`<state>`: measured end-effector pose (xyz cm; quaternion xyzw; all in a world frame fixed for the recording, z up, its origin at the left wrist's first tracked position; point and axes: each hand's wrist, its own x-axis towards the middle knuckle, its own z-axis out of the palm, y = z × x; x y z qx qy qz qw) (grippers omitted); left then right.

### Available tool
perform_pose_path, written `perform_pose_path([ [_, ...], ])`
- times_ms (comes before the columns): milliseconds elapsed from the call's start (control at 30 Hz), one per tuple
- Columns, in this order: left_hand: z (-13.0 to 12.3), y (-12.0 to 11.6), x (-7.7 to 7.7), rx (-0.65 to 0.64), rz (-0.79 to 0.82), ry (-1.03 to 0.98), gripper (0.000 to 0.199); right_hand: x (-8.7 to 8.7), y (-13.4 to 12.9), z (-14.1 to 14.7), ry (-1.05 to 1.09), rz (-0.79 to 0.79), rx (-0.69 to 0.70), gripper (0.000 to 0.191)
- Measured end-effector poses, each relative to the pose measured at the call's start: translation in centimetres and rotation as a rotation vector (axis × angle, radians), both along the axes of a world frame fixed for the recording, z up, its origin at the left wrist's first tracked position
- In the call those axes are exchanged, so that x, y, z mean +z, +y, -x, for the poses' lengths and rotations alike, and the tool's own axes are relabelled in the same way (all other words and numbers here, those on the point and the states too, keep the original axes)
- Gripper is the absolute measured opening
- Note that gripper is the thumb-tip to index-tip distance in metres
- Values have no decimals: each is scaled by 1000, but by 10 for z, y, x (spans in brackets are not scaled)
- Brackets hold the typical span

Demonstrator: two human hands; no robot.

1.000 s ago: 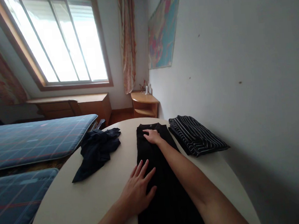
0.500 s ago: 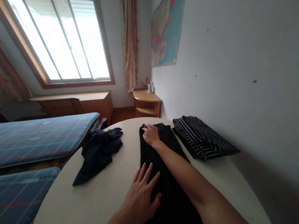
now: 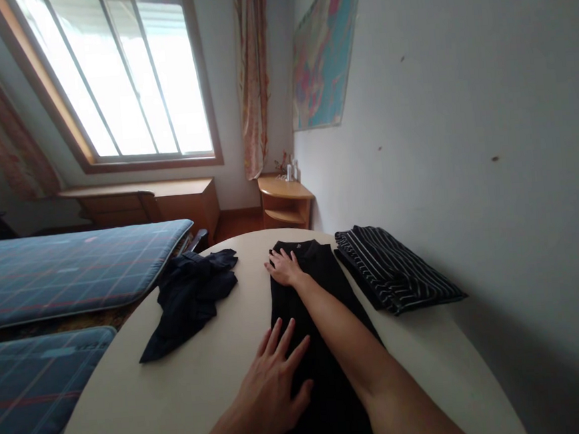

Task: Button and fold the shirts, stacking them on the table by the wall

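A black garment (image 3: 328, 388), folded into a long strip, lies lengthwise on the round cream table (image 3: 193, 398). Its neckline, with a small label, is at the far end. My right hand (image 3: 284, 268) rests with spread fingers on the garment's far left edge, just below the neckline. Nearer to me, my left hand (image 3: 276, 375) lies flat, fingers apart, across the garment's left edge. Neither hand grips anything. Right of the garment sits a folded black cloth with white stripes (image 3: 393, 265). A crumpled dark navy cloth (image 3: 190, 295) lies at the table's left side.
Blue plaid mattresses (image 3: 73, 271) stand left of the table. Along the right side runs a white wall (image 3: 495, 227) with a map (image 3: 327, 60) on it. Beyond the table are a wooden corner shelf (image 3: 287, 189), a desk (image 3: 182, 189) and a bright window.
My right hand has shifted slightly left and toward me, and its fingers have spread, uncovering more of the neckline. The left hand stays in place.
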<state>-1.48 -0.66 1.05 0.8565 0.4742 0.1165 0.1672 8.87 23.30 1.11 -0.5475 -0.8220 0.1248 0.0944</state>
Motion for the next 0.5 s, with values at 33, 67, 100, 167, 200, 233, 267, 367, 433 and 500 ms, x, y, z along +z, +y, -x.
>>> perform_pose_path([
  [33,0,0,-1,1,-11,2,72,2,-4,-4,10,-41,13,58],
  [67,0,0,-3,4,-23,5,71,4,-9,-9,16,-92,17,55],
  [100,0,0,-4,8,-33,9,71,6,-15,-16,16,-150,5,50],
  [167,0,1,-6,13,-51,19,70,14,-27,-33,-9,-247,-60,41],
  [200,0,1,-6,16,-57,25,70,18,-33,-43,-31,-275,-104,37],
  [233,0,1,-6,18,-63,31,69,23,-38,-53,-54,-287,-151,34],
  [267,-1,1,-5,18,-68,35,68,28,-43,-64,-76,-276,-201,33],
  [367,-3,0,-2,25,-82,46,67,39,-54,-90,-124,-168,-308,33],
  [433,-5,-2,0,40,-94,56,66,42,-60,-102,-143,-105,-325,34],
  [500,-8,-5,1,43,-115,63,65,42,-66,-108,-147,-78,-303,32],
])
